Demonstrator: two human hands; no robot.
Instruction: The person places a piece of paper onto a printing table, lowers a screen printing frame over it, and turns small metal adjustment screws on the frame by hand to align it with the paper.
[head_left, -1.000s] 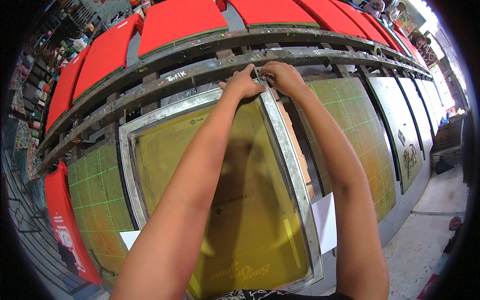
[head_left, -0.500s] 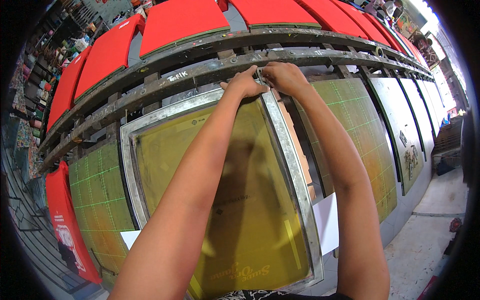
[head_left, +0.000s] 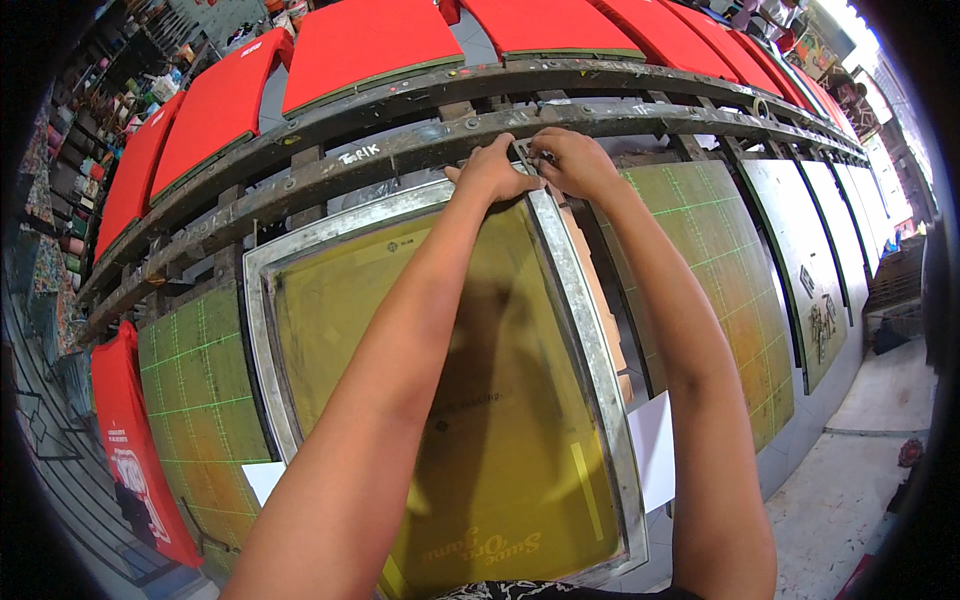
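Guess I'm adjusting the frame (head_left: 585, 340) corner: left hand (head_left: 493, 172) thumb-out, right hand (head_left: 575, 163) curled (can't tell either's hold), next needs steadiness

1. In my head view, the left hand (head_left: 500, 175) touches the far right corner of the metal frame (head_left: 340, 226), its thumb spread.
2. I see the right hand (head_left: 575, 163) just beside it, fingers bent — whatever they touch is too small to tell.
3. Yellow mesh (head_left: 345, 320) spans the frame, shadowed down the middle.
4. A dark rail (head_left: 420, 139) runs beyond the hands — past it, I spot red garments (head_left: 370, 55).
5. Green gridded panels (head_left: 700, 230) flank the frame.
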